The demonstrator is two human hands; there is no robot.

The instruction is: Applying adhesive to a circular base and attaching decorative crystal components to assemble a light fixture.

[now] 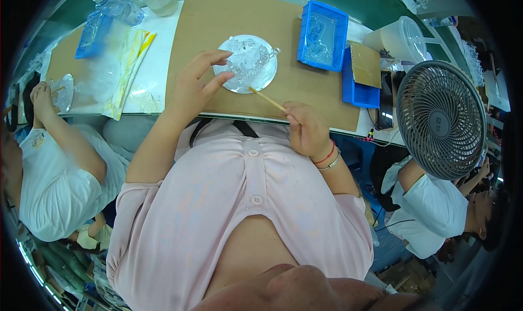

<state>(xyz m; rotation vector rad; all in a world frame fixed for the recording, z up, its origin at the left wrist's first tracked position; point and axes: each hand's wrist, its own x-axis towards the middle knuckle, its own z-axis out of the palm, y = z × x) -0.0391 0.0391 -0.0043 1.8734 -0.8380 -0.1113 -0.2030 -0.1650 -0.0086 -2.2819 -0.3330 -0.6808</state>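
Sorting step, I guess: right hand (308, 129) pinching a thin stick (266, 98), left hand (197, 81) gaping by clear pieces (249, 60), probably needs a gentle pinch next.

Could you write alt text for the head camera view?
A person's right hand holds a thin tan stick, its tip over a pale plate of small clear pieces, while the left hand is spread open at the plate's left side. The plate sits on brown cardboard, with blue bins and a dark fan to the right.
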